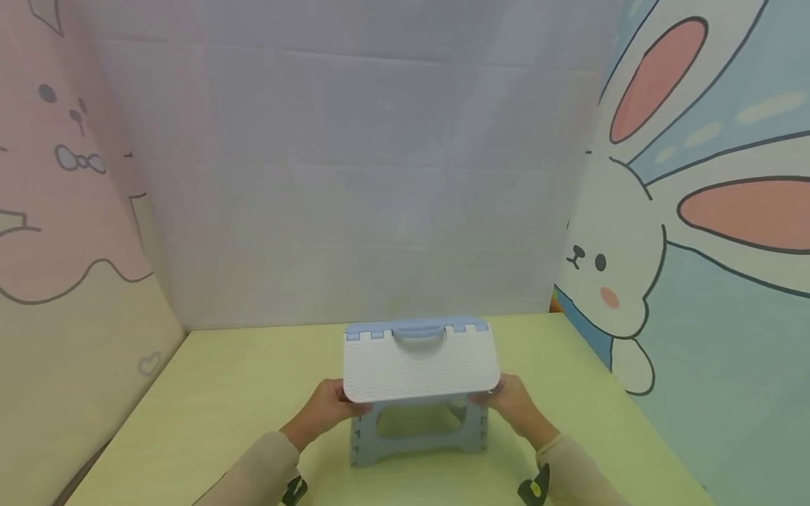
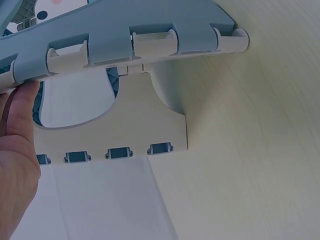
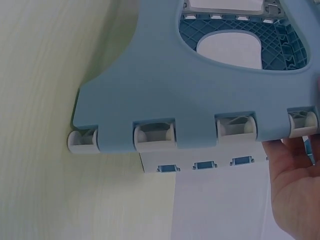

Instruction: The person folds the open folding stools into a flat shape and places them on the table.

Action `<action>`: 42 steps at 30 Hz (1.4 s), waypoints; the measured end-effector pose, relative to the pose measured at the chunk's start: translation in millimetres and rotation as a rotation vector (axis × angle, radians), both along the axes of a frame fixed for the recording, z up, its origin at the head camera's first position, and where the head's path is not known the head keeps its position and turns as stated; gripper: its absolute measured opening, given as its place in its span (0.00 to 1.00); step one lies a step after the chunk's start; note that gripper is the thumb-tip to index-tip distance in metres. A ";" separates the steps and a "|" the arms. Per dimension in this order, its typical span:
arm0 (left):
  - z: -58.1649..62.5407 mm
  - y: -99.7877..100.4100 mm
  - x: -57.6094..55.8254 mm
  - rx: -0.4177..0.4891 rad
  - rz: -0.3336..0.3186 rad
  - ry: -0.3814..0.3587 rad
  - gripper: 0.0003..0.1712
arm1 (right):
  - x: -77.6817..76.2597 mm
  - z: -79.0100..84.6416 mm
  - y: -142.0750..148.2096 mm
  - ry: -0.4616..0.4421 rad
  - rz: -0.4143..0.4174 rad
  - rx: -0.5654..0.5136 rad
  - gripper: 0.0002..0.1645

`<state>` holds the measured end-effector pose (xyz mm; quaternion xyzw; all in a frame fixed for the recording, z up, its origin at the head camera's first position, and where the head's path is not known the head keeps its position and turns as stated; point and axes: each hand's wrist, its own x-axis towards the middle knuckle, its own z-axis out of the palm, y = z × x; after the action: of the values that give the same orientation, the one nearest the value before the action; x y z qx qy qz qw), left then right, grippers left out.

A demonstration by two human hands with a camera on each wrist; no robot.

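one bare left hand (image 1: pixel 325 407) and one bare right hand (image 1: pixel 514 407) grip opposite ends of a folding plastic step stool (image 1: pixel 418 369) with a white, textured rectangular top, near the front of a pale yellow-green tabletop (image 1: pixel 253 379). the fingers of both are bent round the ends of the top, close to where it meets the blue-grey plastic leg panel (image 1: pixel 420 444) with its wide rounded cut-out; some fingertips are hidden behind the plastic, so how firmly they press cannot be told. the likeliest trouble is a pinch: in the right wrist view the fingers lie right against the white, hollow hinge knuckles (image 3: pixel 155 135), and if the panels swung while skin sat in those gaps, the joint could nip it. the left thumb looks just as exposed under the matching row of joints. whether the panels are locked fully apart cannot be told; if they are not, downward pressure might make the legs give way and drop the top. uneven force from the two sides could also twist the stool or slide it along the tabletop. the light blue plastic carrying handle (image 1: pixel 419 332) on the far edge is untouched, so it offers no control.
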<state>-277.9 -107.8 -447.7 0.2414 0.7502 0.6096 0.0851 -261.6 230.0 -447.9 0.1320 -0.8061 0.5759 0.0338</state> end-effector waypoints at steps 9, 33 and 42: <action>-5.5 6.3 -3.6 -0.008 -0.036 0.013 0.16 | 5.0 -7.1 8.7 -0.003 0.013 -0.010 0.22; -5.1 -1.9 -4.0 0.011 -0.055 -0.004 0.19 | -2.3 -1.9 3.0 -0.036 0.017 0.015 0.22; -6.9 -2.2 -4.2 0.007 -0.054 0.012 0.19 | -2.1 -1.3 1.9 -0.028 0.035 -0.009 0.22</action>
<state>-282.1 -109.9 -454.6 0.2657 0.7419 0.6081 0.0961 -263.7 231.9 -449.2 0.1377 -0.8015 0.5818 0.0131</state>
